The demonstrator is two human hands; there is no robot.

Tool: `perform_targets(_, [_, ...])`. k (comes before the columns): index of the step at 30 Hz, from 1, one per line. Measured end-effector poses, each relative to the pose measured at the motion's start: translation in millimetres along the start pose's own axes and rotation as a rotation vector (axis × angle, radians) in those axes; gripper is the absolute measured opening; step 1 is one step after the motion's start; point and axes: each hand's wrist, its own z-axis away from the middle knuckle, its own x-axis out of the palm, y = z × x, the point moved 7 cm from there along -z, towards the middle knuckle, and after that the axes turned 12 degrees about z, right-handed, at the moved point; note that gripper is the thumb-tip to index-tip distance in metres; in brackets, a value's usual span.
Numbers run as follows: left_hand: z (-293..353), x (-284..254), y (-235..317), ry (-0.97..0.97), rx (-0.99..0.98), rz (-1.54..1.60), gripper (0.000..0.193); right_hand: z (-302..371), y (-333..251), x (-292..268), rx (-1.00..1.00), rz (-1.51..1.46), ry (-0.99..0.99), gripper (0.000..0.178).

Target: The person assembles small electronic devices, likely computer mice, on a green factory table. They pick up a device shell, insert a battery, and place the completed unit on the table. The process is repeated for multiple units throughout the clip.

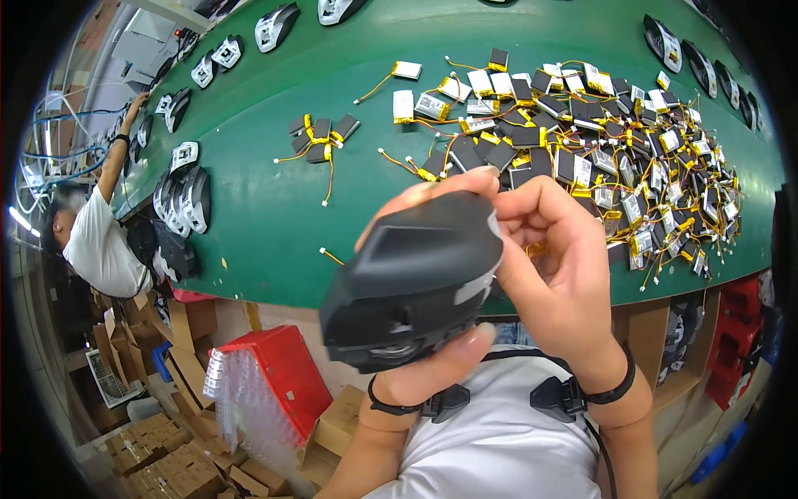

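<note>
A black computer mouse point(420, 262), its side turned up toward me, is held above the near edge of the table. My left hand point(440, 366) is closed around it, thumb on the near side and fingers over the far side, partly hidden behind the body. At the mouse's right end, my right hand point(561, 270) has its thumb and index finger pinched together. Whatever lies between those fingertips is hidden. Beyond both hands spreads a big heap of small battery packs point(519, 137) with yellow tape and thin wires ending in white plugs.
Several batteries point(320, 150) lie grouped on the green table point(258, 183). Mouse shells stand along the left point(187, 200) and far right point(663, 43). Another person point(108, 241) reaches over the left end. Below are a red bin point(287, 374) with bubble wrap and cardboard boxes point(166, 461).
</note>
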Motion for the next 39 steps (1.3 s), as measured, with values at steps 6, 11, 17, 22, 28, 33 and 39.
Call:
perform_targets(6, [-15.1,-15.5,12.8,-0.001,-0.072,0.197,0.072,20.7,-20.4,-19.1,-0.074,0.067,-0.159,0.034])
perform_targets(11, [-19.2,3.1,6.5,-0.089,-0.142,0.241,0.063,19.9,-38.1,-47.3,-0.287,0.143,0.371,0.042])
perform_targets(17, [-23.7,2.6,-2.8,-0.023,-0.207,0.338,0.064,-1.4,-13.5,-32.2,-0.234,-0.29,0.329,0.029])
perform_targets(22, [-26.4,-4.2,-0.4,0.038,-0.221,0.334,0.063,4.4,-72.8,-11.8,-0.89,0.615,0.228,0.024])
perform_targets(28, [-28.1,3.7,-3.3,-0.024,-0.268,0.457,0.057,7.7,-58.0,-25.7,-0.779,0.331,0.26,0.027])
perform_targets(33, [-31.2,-1.8,-3.3,0.07,-0.227,0.403,0.057,8.8,-76.9,-11.2,-0.931,0.851,0.237,0.032])
perform_targets(39, [-33.5,-4.6,-3.4,0.062,-0.216,0.405,0.056,6.0,-77.0,-7.2,-1.04,0.771,0.167,0.03])
